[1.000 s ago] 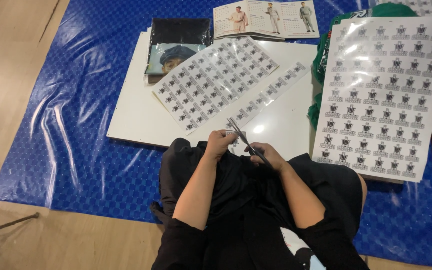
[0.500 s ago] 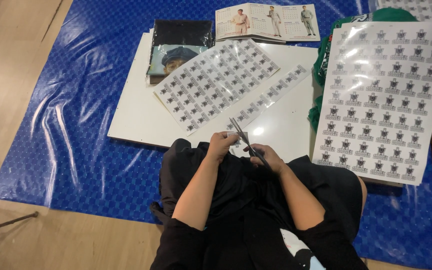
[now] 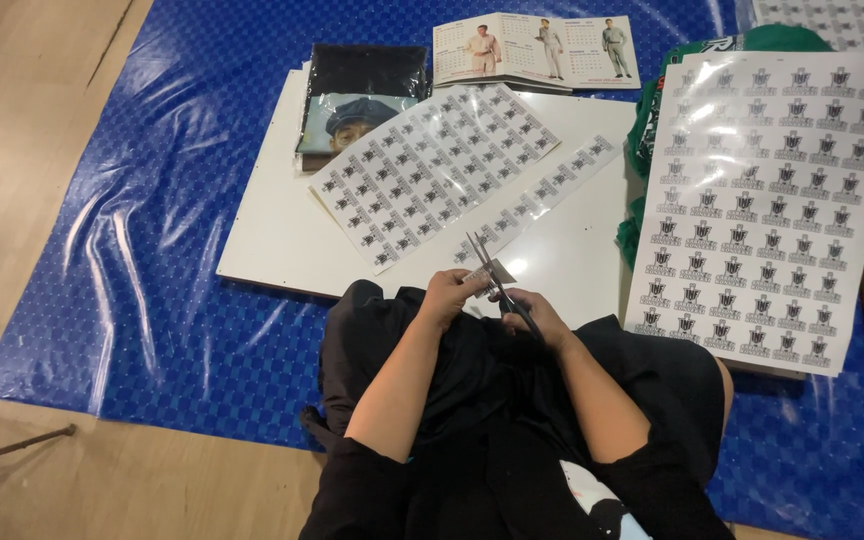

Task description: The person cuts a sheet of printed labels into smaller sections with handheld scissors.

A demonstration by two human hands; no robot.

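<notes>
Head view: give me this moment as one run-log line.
right hand: holds scissors, blades open | left hand: holds small sticker piece at blades | white board: cut sticker sheet, strip | right: full sticker sheet

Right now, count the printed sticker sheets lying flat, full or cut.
4: large sheet at right, cut sheet mid-board, narrow strip beside it, another cropped at top right. More may be hidden.

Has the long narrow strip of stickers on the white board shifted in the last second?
No. The sticker strip lies in the same place on the white board, beside the larger sticker sheet.
</notes>
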